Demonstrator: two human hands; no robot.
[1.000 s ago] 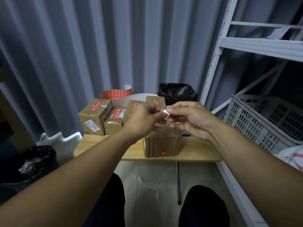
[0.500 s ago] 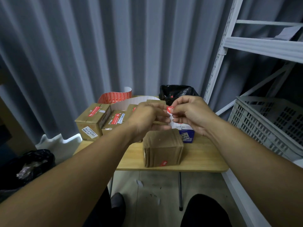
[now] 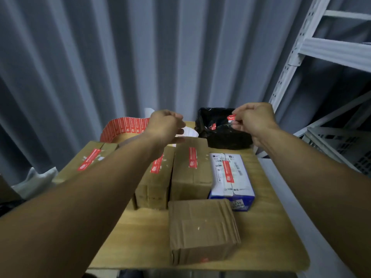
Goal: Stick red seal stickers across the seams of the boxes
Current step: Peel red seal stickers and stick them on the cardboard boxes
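Right hand: pinches red sticker over far black bag. Left hand: fingers curled, contents indiscernible, above sealed boxes.

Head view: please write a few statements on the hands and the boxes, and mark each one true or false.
1. The right hand pinches a sticker. True.
2. The nearest box has a seal on its top. False: its top shows none.
3. The blue box carries a red seal. True.
4. The right hand rests on the nearest box. False: it is raised, by the black bag.
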